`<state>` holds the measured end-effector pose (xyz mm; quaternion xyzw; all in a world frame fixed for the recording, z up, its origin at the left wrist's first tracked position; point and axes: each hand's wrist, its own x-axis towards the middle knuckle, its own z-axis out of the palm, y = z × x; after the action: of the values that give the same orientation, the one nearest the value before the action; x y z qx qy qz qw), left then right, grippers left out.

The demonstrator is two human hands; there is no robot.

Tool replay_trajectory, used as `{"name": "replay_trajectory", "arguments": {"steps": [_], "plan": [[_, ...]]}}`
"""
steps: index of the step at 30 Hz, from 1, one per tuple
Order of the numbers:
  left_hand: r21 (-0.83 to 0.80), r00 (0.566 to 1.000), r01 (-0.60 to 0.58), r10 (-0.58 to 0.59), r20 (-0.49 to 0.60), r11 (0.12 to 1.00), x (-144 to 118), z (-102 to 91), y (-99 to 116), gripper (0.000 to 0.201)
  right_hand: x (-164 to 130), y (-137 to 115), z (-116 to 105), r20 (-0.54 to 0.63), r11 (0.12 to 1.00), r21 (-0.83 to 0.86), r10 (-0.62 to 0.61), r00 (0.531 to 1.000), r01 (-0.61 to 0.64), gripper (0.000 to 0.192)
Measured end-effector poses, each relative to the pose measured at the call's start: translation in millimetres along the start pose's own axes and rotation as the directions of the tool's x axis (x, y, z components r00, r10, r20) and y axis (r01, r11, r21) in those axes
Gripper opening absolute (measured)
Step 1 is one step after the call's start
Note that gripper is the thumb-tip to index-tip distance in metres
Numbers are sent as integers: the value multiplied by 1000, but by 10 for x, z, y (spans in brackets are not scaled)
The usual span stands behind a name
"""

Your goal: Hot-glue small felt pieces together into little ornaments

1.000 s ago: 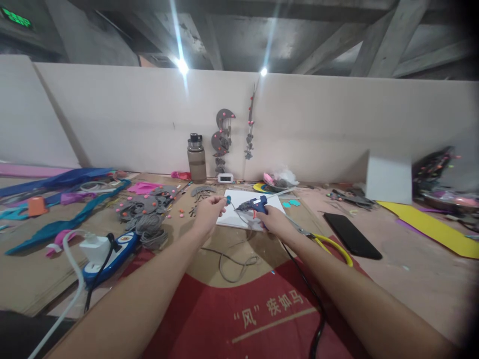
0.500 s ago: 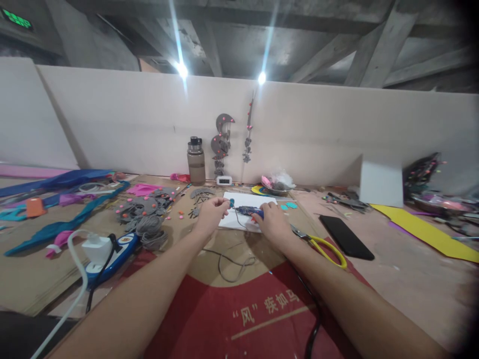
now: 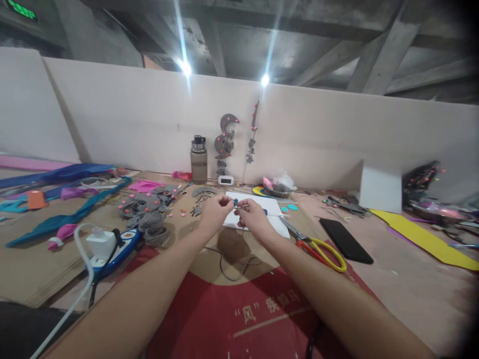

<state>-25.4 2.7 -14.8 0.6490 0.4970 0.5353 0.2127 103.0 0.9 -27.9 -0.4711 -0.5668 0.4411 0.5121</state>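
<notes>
Both hands are now lifted off the white board and meeting in the air, and the right hand (image 3: 251, 217) is no longer gripping the blue glue gun (image 3: 270, 214), which is lying on the board just behind that hand, mostly hidden by it. Nearest to the camera, the two bare forearms are reaching out over a red printed sheet (image 3: 239, 319), and a loose grey cord (image 3: 235, 263) is curling on the table right beneath the hands. Left hand (image 3: 214, 211) is closing its fingertips on a small teal bead (image 3: 235, 202), pinching it at the top of the gap between the two hands, while the right hand is pinching in from the other side, fingers bunched together on what looks like a thin strand next to the bead, too fine to make out clearly. Just to the right of the right hand, yellow-handled scissors (image 3: 322, 249) are lying on the table, with a black phone (image 3: 346, 240) a little beyond them. Off to the left of the left hand, a heap of grey felt pieces (image 3: 149, 212) is sitting near a blue power strip (image 3: 112, 249) with a white plug in it. Behind the hands the white board (image 3: 267, 220) is lying flat, and farther back a water bottle (image 3: 198, 159) is standing upright against the pale wall, beside a hanging grey ornament (image 3: 225, 144).
</notes>
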Motion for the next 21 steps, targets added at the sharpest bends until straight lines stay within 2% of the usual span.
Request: {"name": "replay_trajectory", "arguments": {"steps": [2,5,8,11,13,17,19,21], "plan": [[-1,1000,13,-13,-3,1000,12,10,-25,21,5,12,-40,-40,995,-91,-43,998,39,12],[-18,999,44,-43,12,999,26,30,-66,22,-14,-4,-98,-93,950,-263,-200,975,169,16],[-60,995,89,-85,53,994,25,36,-72,22,-70,-71,-133,-78,841,-449,-373,924,302,14],[-126,988,130,-117,104,983,15,35,-57,22,-124,-143,-160,-35,734,-564,-480,877,379,9],[-180,981,162,-140,132,970,10,39,-53,21,-143,-165,-183,-7,688,-597,-518,856,412,8],[-265,973,207,-171,154,942,12,46,-65,17,-140,-130,-225,49,652,-618,-525,850,439,11],[-228,978,186,-157,137,956,21,33,-67,16,-131,-97,-232,63,648,-614,-531,845,452,15],[-122,989,126,-115,96,984,31,9,-61,15,-124,-80,-228,31,678,-587,-527,850,442,21]]}}
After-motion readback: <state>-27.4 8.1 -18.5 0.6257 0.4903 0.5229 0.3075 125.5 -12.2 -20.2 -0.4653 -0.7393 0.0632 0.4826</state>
